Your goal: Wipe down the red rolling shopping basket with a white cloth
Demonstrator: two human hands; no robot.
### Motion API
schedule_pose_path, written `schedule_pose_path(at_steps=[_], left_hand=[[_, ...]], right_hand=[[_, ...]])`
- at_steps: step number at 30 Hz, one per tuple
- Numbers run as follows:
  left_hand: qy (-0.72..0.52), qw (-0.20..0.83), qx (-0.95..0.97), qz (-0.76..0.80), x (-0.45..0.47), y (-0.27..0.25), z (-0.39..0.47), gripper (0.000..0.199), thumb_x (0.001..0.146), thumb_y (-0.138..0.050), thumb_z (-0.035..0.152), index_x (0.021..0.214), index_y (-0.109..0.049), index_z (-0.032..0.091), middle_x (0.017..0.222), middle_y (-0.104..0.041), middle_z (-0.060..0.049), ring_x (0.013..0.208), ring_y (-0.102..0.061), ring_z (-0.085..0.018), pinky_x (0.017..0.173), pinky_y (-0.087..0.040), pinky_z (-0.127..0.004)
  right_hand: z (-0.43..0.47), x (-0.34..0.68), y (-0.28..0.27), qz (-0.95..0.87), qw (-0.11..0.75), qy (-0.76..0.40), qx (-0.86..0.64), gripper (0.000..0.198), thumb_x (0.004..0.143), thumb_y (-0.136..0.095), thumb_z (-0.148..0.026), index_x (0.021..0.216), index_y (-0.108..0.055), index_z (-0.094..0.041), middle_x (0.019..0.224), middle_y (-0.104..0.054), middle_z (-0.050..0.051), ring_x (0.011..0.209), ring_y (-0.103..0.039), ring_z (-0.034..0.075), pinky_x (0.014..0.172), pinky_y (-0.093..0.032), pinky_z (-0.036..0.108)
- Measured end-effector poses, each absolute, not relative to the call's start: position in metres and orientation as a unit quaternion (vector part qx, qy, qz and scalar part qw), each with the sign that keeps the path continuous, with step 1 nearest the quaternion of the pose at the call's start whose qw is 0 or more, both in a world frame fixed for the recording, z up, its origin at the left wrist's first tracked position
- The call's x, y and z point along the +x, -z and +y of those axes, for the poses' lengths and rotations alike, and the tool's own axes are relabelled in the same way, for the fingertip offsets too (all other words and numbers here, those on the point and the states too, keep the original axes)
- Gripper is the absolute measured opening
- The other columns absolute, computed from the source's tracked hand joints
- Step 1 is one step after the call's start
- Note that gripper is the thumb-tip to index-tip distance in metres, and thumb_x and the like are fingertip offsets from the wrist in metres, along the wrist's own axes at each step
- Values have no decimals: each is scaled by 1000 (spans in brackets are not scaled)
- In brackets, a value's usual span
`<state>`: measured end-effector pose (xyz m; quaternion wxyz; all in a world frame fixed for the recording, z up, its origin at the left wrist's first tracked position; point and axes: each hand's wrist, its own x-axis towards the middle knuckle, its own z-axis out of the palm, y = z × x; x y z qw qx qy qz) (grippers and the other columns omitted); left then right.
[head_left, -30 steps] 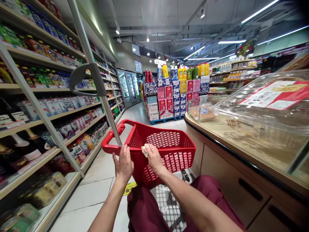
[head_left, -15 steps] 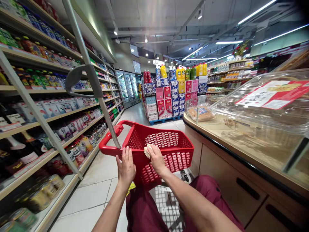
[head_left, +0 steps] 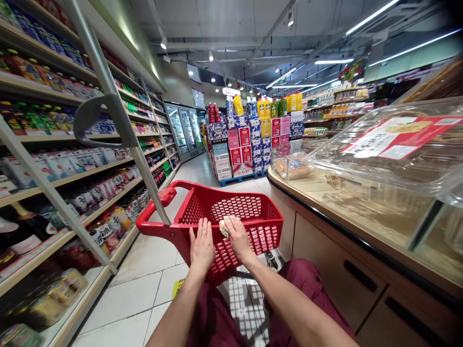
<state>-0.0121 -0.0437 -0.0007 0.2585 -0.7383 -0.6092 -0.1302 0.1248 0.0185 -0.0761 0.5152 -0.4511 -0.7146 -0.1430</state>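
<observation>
A red plastic shopping cart (head_left: 181, 241) stands right in front of my knees, its side wall pierced with slots. My left hand (head_left: 202, 248) lies flat against that side wall near the top rim, fingers stretched and nothing in them. Just to its right, my right hand (head_left: 237, 238) is closed on a pale, crumpled cloth (head_left: 224, 226) and presses it to the rim. A metal pole (head_left: 126, 125) with a grey plastic loop (head_left: 103, 120) rises at the handle end of the cart.
Shelves of drinks (head_left: 83, 178) line the left side. On the right stands a display counter (head_left: 325, 231) with clear plastic food packages (head_left: 398, 140) on top. Stacked cartons (head_left: 240, 149) with bottles stand farther ahead, and glass-door fridges (head_left: 184, 127) are beyond them.
My left hand has slid right along the cart's side, away from the pole. The right hand with the cloth has also shifted slightly right along the rim. The view has turned a little.
</observation>
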Motion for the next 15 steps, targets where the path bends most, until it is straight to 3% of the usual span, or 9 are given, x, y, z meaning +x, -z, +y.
schedule_pose_path(at_steps=[8,15], left_hand=[[107,246,-737,-620,8,5,-41,64,69,-39,14,132,-32,5,142,-28,-11,134,-16,-23,110,-7,-49],[84,228,-767,-594,37,16,-37,58,75,-32,12,133,-32,8,142,-30,-10,134,-18,-21,110,-11,-48]], right_hand=[[23,189,90,-687,513,146,-493,42,80,-39,-4,118,-53,-16,125,-50,12,124,-36,21,102,-31,43],[27,179,93,-711,512,136,-462,41,81,-39,-5,117,-54,-18,126,-51,10,125,-35,19,102,-32,42]])
